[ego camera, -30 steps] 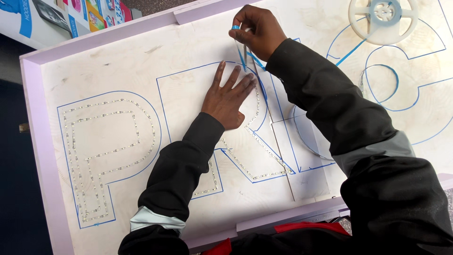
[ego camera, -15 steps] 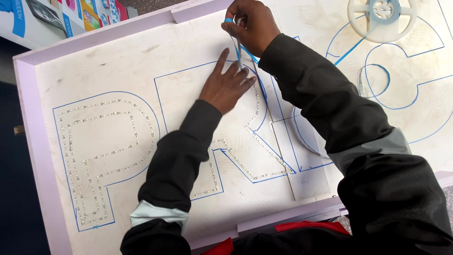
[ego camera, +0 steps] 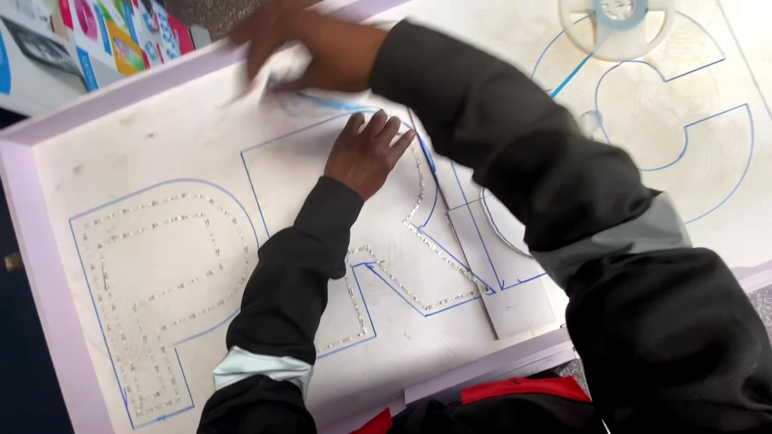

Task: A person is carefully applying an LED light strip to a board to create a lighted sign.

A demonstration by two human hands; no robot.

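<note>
A large white sign board (ego camera: 161, 137) in a pale purple frame (ego camera: 32, 241) carries big letter outlines drawn in blue. Rows of small silvery dots (ego camera: 173, 289) line the inside of the left letters. My left hand (ego camera: 366, 153) lies flat on the board inside the second letter, fingers stretched and holding nothing. My right hand (ego camera: 310, 44) is blurred at the board's top edge, above the left hand, fingers closed on a thin blue strip (ego camera: 330, 102) that trails down along the letter's outline.
A white reel (ego camera: 618, 28) wound with blue strip sits on the board at the top right. Colourful printed sheets (ego camera: 121, 36) lie beyond the frame at the top left. A dark floor (ego camera: 16, 362) borders the left side.
My right hand has swept left along the board's top edge with the blue strip. The view has shifted slightly. My left hand stays pressed in place.
</note>
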